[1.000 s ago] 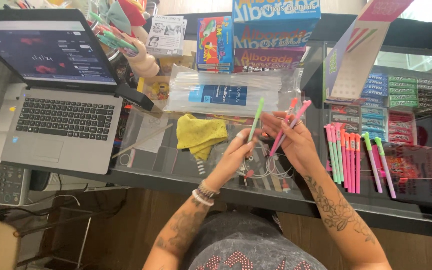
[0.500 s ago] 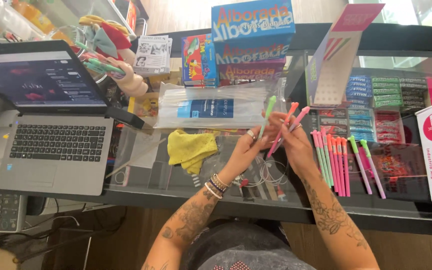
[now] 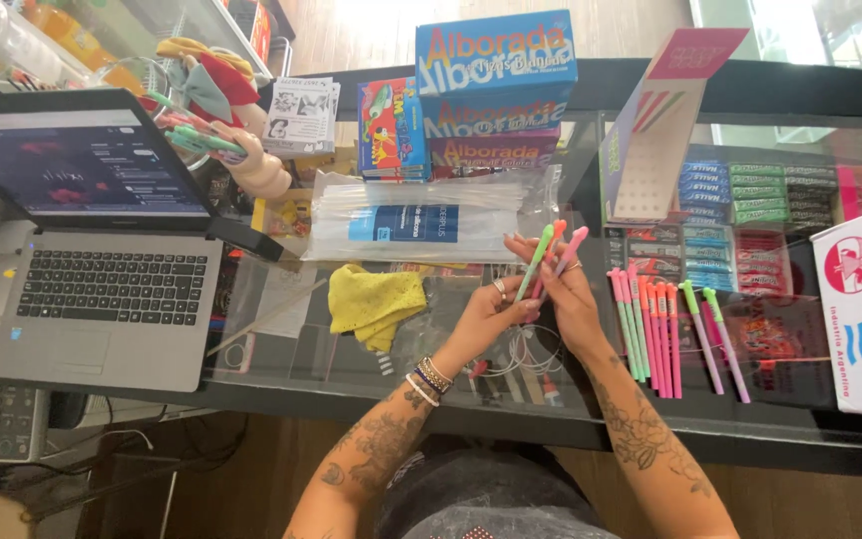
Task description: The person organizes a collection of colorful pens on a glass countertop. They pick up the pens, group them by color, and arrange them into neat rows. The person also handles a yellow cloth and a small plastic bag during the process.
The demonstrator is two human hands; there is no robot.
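Above the middle of the glass-topped counter [image 3: 281,329], a small bunch of slim plastic pens [image 3: 549,258], one green, one orange and one pink, stands tilted up and to the right, clamped between both hands. The left hand [image 3: 491,311] pinches the lower ends with its fingers closed on them, a ring showing and beaded bracelets at the wrist. The right hand [image 3: 568,299] wraps the same bunch from the right, touching the left hand. Just right of the hands, a row of pink, orange and green pens [image 3: 660,334] lies on the glass, side by side. Left of the hands lies a crumpled yellow cloth [image 3: 376,302]. Beyond them, on the far side, rests a clear plastic packet with a blue label [image 3: 421,220], and behind it a stack of blue and red cardboard boxes [image 3: 496,85]. At the far left sits an open grey laptop [image 3: 112,260].
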